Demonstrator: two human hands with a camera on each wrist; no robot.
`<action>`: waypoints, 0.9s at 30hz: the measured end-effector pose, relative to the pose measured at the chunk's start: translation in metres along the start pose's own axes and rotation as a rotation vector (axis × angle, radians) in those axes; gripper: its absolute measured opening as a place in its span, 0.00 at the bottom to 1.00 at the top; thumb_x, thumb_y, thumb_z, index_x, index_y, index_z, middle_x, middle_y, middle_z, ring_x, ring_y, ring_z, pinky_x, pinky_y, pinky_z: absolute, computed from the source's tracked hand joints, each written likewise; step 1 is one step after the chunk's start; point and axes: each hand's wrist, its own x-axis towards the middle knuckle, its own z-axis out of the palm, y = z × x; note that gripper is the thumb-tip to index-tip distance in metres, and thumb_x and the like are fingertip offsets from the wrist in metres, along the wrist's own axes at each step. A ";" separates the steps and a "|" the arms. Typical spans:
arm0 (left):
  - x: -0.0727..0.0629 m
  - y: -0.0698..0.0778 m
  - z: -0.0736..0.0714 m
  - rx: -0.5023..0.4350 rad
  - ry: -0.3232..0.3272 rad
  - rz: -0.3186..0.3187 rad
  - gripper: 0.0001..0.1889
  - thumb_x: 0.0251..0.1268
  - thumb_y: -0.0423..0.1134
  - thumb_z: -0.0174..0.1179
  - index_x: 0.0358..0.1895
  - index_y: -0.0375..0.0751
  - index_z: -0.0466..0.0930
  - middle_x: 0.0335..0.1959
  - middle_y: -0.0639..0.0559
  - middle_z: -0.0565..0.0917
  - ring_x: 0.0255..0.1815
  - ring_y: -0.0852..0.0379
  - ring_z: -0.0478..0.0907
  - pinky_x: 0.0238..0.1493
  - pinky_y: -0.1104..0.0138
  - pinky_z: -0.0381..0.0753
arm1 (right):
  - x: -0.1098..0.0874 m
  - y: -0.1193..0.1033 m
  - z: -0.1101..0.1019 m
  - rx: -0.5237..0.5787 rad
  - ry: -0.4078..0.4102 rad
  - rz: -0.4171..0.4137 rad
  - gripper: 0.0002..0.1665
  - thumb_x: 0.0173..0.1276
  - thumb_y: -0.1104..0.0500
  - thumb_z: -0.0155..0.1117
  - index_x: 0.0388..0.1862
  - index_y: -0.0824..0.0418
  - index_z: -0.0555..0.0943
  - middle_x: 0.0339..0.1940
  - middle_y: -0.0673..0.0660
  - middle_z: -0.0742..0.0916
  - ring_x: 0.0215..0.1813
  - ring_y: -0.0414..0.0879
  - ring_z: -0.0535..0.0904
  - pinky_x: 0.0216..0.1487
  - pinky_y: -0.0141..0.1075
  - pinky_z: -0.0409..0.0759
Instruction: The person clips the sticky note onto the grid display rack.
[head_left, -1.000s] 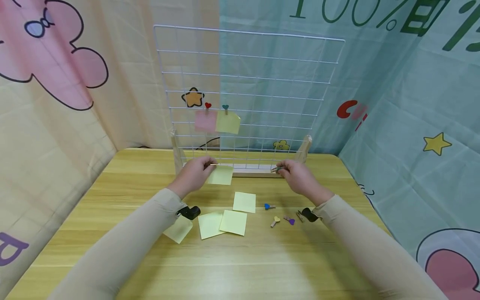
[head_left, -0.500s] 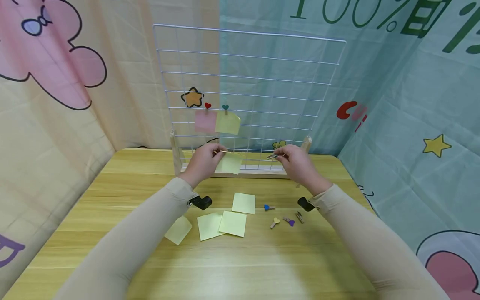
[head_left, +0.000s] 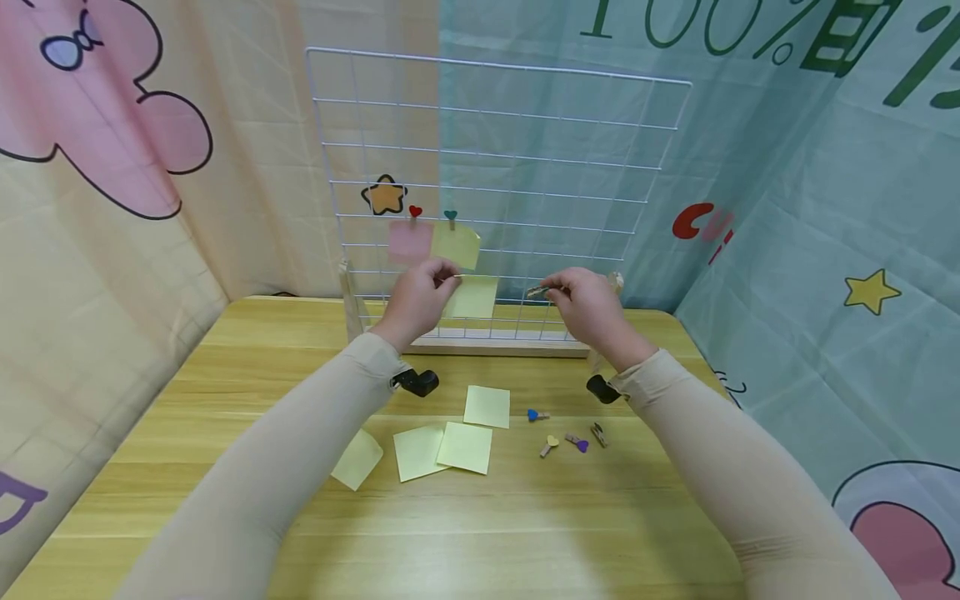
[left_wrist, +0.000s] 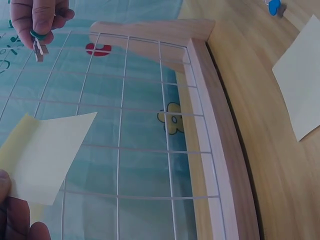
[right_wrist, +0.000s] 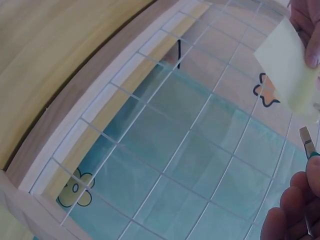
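Observation:
My left hand (head_left: 418, 302) pinches a yellow sticky note (head_left: 474, 297) by its left edge, in front of the lower part of the wire grid (head_left: 558, 200). A small wooden clothespin (head_left: 537, 291) with a green piece on it is pinched in my right hand (head_left: 588, 308), to the right of that note. The left wrist view shows the note (left_wrist: 55, 155) and the clothespin (left_wrist: 39, 50) apart from each other. Above the left hand, a pink note (head_left: 409, 242) and a yellow-green note (head_left: 455, 245) hang on the grid under red and teal heart clothespins.
On the table (head_left: 420, 542) lie several yellow notes (head_left: 465, 447). Clothespins with blue (head_left: 534, 415), yellow (head_left: 551, 443) and purple (head_left: 579, 444) hearts lie to their right, beside another clothespin (head_left: 598, 434). The grid stands in a wooden base (head_left: 510, 350). Printed curtains hang behind.
Both hands have risen toward the grid. The left, with its note, has also moved right, below the hanging notes; the right still holds the clothespin.

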 end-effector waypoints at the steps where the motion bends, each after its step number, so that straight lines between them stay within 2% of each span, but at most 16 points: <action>1: 0.002 0.001 0.000 0.000 0.002 -0.001 0.10 0.82 0.41 0.57 0.54 0.42 0.84 0.49 0.47 0.85 0.45 0.49 0.78 0.52 0.57 0.81 | 0.001 0.000 -0.001 -0.003 0.002 0.000 0.15 0.82 0.60 0.59 0.59 0.64 0.87 0.49 0.62 0.89 0.35 0.51 0.80 0.38 0.43 0.77; 8: 0.011 0.011 0.000 -0.002 0.020 -0.007 0.11 0.83 0.41 0.56 0.55 0.41 0.84 0.50 0.47 0.86 0.42 0.50 0.78 0.48 0.60 0.81 | 0.009 -0.003 -0.007 -0.019 0.028 -0.002 0.15 0.82 0.59 0.60 0.59 0.62 0.87 0.49 0.61 0.91 0.35 0.51 0.82 0.36 0.43 0.77; 17: 0.021 0.022 0.003 -0.016 0.028 0.001 0.10 0.83 0.40 0.56 0.55 0.42 0.83 0.55 0.47 0.85 0.52 0.50 0.80 0.58 0.56 0.83 | 0.023 -0.009 -0.011 -0.024 0.048 0.005 0.16 0.83 0.58 0.60 0.60 0.60 0.88 0.50 0.60 0.90 0.34 0.51 0.77 0.37 0.42 0.73; 20: 0.025 0.025 0.004 -0.015 0.039 0.004 0.10 0.83 0.40 0.56 0.55 0.42 0.83 0.55 0.48 0.85 0.51 0.50 0.80 0.56 0.57 0.83 | 0.027 -0.012 -0.013 -0.023 0.068 -0.002 0.15 0.83 0.58 0.59 0.59 0.62 0.88 0.51 0.61 0.90 0.36 0.52 0.78 0.38 0.42 0.74; 27: 0.032 0.031 0.007 -0.001 0.088 -0.007 0.10 0.82 0.41 0.57 0.54 0.44 0.86 0.55 0.49 0.87 0.52 0.51 0.81 0.55 0.57 0.83 | 0.035 -0.018 -0.016 0.031 0.118 0.015 0.14 0.81 0.60 0.61 0.56 0.65 0.88 0.45 0.61 0.81 0.42 0.54 0.73 0.43 0.44 0.71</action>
